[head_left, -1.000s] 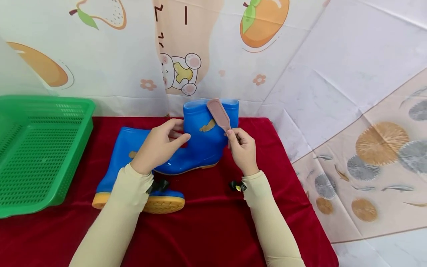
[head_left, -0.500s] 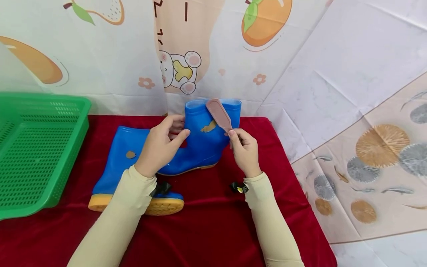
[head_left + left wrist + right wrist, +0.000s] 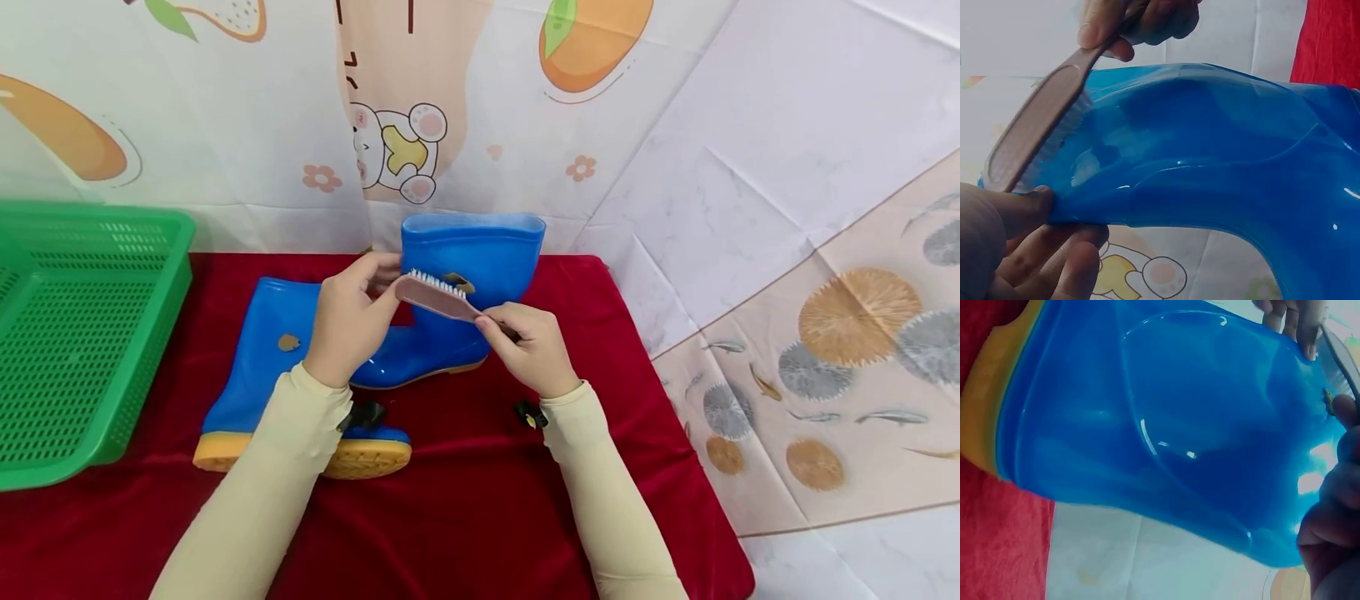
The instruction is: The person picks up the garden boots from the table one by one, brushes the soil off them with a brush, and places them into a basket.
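A blue rubber boot (image 3: 480,246) stands upright on the red cloth, a brown patch (image 3: 461,283) on its shaft. My left hand (image 3: 348,321) holds the shaft's left edge, thumb in front and fingers behind, as the left wrist view shows. The right hand (image 3: 534,346) grips the handle of a brown brush (image 3: 437,300) with white bristles. Its head slants across the shaft near the patch, bristles towards the boot; whether they touch, I cannot tell. Another blue boot (image 3: 273,333) with a yellow sole lies at the left, partly behind the left arm; it also bears a brown spot.
On the left stands a green plastic basket (image 3: 168,267). Red cloth (image 3: 480,500) covers the table. A printed fabric backdrop (image 3: 262,167) hangs right behind the boots, and more patterned fabric (image 3: 825,375) lies beyond the table's right edge.
My right hand has swung the brush down and to the left, turning it so the white bristles show. The left hand keeps its place at the shaft. The head view has shifted slightly.
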Available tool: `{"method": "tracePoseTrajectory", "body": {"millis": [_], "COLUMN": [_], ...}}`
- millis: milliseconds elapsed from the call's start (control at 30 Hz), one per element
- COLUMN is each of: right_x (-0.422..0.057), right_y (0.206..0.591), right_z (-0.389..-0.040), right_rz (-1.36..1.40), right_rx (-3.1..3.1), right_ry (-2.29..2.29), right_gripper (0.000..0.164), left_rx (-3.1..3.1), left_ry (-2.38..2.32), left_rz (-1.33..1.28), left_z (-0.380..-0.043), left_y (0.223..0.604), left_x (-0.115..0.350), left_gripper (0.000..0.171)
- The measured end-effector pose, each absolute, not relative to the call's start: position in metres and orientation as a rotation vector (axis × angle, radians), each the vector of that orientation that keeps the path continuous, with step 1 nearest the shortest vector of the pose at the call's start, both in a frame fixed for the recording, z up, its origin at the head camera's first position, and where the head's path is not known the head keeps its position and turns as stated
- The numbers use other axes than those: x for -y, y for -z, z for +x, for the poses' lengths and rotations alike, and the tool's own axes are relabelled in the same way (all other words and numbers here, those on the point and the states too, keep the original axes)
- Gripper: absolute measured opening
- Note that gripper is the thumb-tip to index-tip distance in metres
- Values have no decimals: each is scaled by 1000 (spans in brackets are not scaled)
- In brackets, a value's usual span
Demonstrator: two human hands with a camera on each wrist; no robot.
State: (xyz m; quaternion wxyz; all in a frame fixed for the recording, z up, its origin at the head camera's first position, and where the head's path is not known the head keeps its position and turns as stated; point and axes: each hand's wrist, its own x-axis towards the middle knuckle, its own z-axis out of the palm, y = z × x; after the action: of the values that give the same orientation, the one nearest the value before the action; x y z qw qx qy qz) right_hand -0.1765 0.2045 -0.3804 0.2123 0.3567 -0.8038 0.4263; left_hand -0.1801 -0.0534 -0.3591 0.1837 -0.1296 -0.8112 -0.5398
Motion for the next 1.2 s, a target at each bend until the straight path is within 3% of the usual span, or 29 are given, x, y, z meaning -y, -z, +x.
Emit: {"method": "tracePoseTrajectory", "body": {"millis": [1200], "right_x": [-212], "right_y": [385], "right_z": [-185], "right_rz": [727], "right_rx": [2293], "right_ry": [-1265], "right_gripper": [10], "left_rx": [2295], "left_ry": [1531], "left_rz": [-339], "left_z": [-183], "left_y": [360], "left_x": [60], "left_gripper": [33]}}
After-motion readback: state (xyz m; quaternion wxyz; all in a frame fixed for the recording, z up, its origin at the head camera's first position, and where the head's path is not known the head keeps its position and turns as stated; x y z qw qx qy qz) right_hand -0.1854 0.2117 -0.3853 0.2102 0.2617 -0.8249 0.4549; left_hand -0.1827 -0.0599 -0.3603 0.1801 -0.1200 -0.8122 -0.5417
